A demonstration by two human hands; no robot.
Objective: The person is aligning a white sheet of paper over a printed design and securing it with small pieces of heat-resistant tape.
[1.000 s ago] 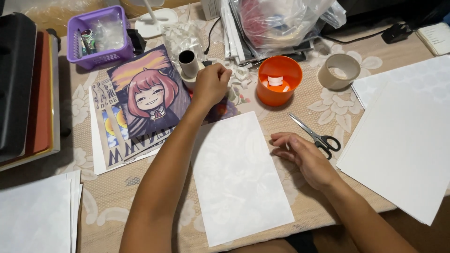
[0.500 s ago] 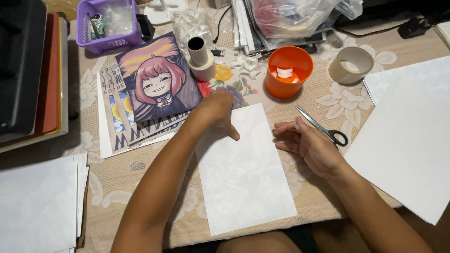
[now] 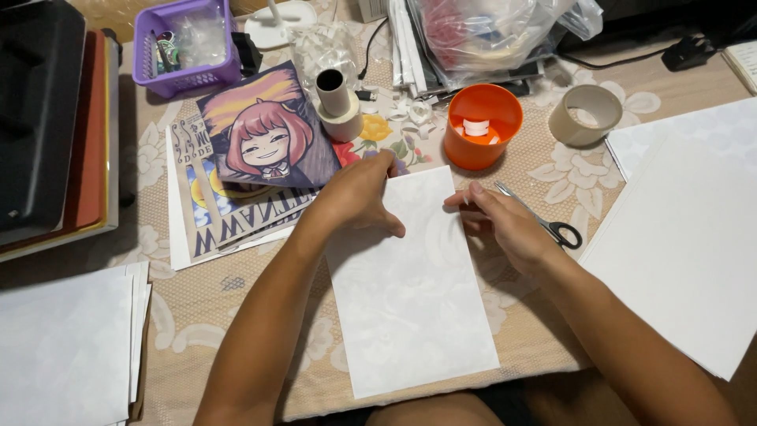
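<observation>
Change since a second ago: left hand (image 3: 359, 197) was up by the tape rolls at the far side of the desk, and has come back down onto the white sheet (image 3: 410, 300). Right hand (image 3: 505, 225) was resting at the sheet's right edge, next to the scissors (image 3: 544, 221); it has moved in, fingertips now on the sheet's top right. So both hands are on the sheet now, nothing else in hand.

Left hand: palm down, fingers loosely together, pressing flat on the sheet's top left corner. Holding nothing.

Right hand: fingers half curled, tips touching the sheet near its right edge. Can't tell if it's pinching the edge or just pressing it. Scissors lie just beside it, untouched.

Sheet: flat on the desk at the near edge, centre, long side running away from the person.

Around it: cartoon print (image 3: 264, 142) to the left, orange cup (image 3: 481, 126) just past the far edge, tape ring (image 3: 585, 114) further right, paper stack (image 3: 686, 237) at the right edge.
</observation>
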